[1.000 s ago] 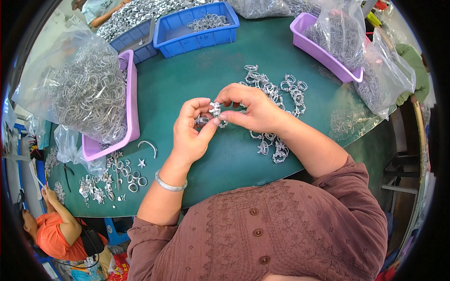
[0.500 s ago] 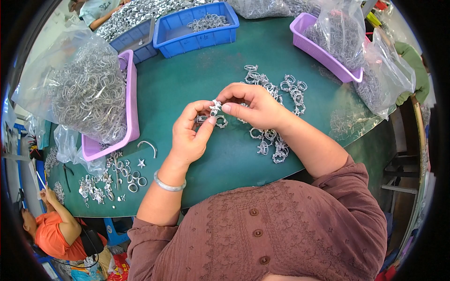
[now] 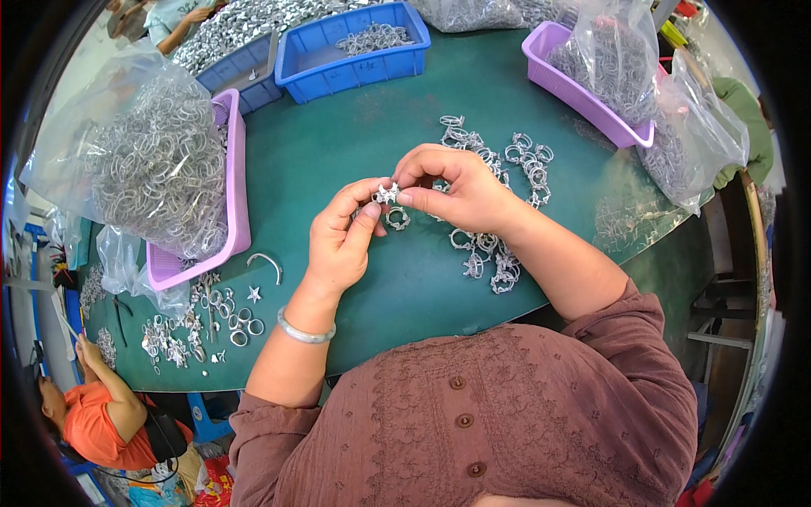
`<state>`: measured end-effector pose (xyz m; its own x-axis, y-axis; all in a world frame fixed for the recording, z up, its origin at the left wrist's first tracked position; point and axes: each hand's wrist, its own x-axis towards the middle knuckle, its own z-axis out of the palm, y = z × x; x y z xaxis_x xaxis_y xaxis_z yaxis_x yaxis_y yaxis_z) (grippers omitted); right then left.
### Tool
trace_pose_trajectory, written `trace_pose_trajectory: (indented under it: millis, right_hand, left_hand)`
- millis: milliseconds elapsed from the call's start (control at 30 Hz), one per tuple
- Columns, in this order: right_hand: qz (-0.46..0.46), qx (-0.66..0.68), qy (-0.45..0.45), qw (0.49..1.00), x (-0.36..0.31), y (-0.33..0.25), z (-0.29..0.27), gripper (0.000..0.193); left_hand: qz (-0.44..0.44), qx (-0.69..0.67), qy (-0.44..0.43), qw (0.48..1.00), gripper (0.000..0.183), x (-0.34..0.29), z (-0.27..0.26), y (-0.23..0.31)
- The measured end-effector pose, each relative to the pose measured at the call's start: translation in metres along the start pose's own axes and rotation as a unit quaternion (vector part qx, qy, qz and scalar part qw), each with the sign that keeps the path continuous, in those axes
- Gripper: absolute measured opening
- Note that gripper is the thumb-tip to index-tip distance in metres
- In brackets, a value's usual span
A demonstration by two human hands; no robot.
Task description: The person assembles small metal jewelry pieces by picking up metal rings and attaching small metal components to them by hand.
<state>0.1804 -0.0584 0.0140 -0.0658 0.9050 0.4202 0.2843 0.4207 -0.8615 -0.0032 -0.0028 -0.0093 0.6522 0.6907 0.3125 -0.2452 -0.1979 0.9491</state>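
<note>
Your left hand [image 3: 342, 241] and right hand [image 3: 452, 190] meet above the green table [image 3: 321, 135], with a small silvery metal piece [image 3: 386, 194] held between them. Take that piece as the centre of a clock face with twelve at the top of the view. Your left hand comes in from seven o'clock, thumb and forefinger closed on the piece's near side, the other fingers curled. Your right hand comes in from three o'clock, thumb and fingertips nipping the opposite side, the rest folded in.

A silvery ring [image 3: 397, 220] shows just below your fingertips, near five o'clock; it is hard to tell from this angle whether it hangs from the piece or lies on the table.

At four o'clock, partly behind your right forearm, you have a heap of openwork rings [image 3: 505, 277], with a smaller cluster [image 3: 537, 177] at three. A blue bin [image 3: 363, 69] stands at twelve, a purple basket [image 3: 583, 100] at two, and another lilac basket [image 3: 238, 190] at nine, bearing a clear bag of metal rings [image 3: 156, 169]. Toward eight o'clock lie a curved metal strip [image 3: 275, 267] and a star-shaped piece [image 3: 254, 294].
</note>
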Motion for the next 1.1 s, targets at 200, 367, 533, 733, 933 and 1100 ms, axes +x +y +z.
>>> trace_pose_trajectory:
  millis: [200, 367, 533, 733, 933, 1100]
  right_hand:
    - [0.003, 0.0, 0.008, 1.0, -0.0001, -0.0018, 0.0015, 0.012]
    - [-0.004, -0.007, 0.012, 1.0, 0.0002, -0.0036, 0.0026, 0.009]
    - [0.004, 0.004, 0.017, 1.0, -0.0005, -0.0026, 0.003, 0.007]
    - [0.021, -0.017, -0.035, 0.999, -0.0005, -0.007, -0.001, 0.01]
    - [0.026, -0.02, -0.038, 0.999, -0.0007, -0.0075, -0.0015, 0.013]
    - [0.049, -0.005, -0.037, 0.998, -0.0011, -0.0074, -0.0005, 0.013]
  left_hand:
    - [-0.026, -0.02, 0.009, 0.999, 0.024, -0.0005, 0.0022, 0.0006]
    - [-0.046, -0.025, 0.016, 0.999, 0.024, -0.001, 0.002, 0.0018]
    - [-0.075, -0.042, 0.034, 0.996, 0.028, -0.0007, 0.0075, 0.0067]
    - [-0.09, -0.058, 0.031, 0.994, 0.02, 0.0007, 0.0049, 0.0056]
    - [-0.094, -0.075, 0.033, 0.992, 0.019, 0.0007, 0.0054, 0.0062]
    - [-0.091, -0.075, 0.034, 0.992, 0.018, 0.0001, 0.0057, 0.005]
